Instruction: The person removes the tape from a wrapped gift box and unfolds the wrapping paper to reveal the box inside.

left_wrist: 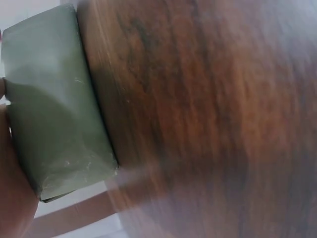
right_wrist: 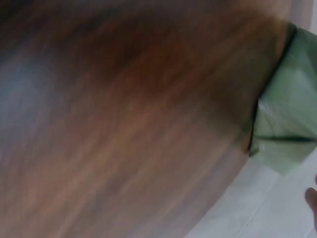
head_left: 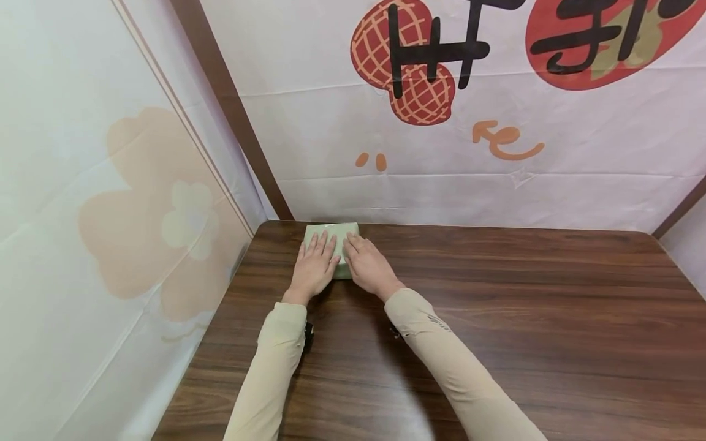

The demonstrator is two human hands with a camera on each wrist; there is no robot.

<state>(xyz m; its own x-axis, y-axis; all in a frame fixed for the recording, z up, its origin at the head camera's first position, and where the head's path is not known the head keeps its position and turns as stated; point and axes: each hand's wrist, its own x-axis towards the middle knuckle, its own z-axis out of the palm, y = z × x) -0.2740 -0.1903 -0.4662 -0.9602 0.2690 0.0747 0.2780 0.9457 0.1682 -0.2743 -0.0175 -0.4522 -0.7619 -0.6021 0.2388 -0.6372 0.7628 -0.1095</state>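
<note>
A pale green wrapped block-shaped packet [head_left: 346,269] lies at the far left of the table, close to the back edge. My left hand [head_left: 313,269] rests on its top with fingers straight and spread. Over its right side, my right hand [head_left: 371,264] touches the top near the edge with its fingers extended. In the left wrist view the packet [left_wrist: 54,109] shows a smooth long side, with part of the left hand [left_wrist: 17,193] at the frame's edge. The right wrist view catches the packet's folded end [right_wrist: 287,114] and a bit of fingertip [right_wrist: 312,197].
The dark wood-grain table [head_left: 524,318] stretches far to the right. A white printed cloth wall [head_left: 309,122] stands directly behind its back edge, and another cloth wall [head_left: 55,294] with a pale flower runs along the left side.
</note>
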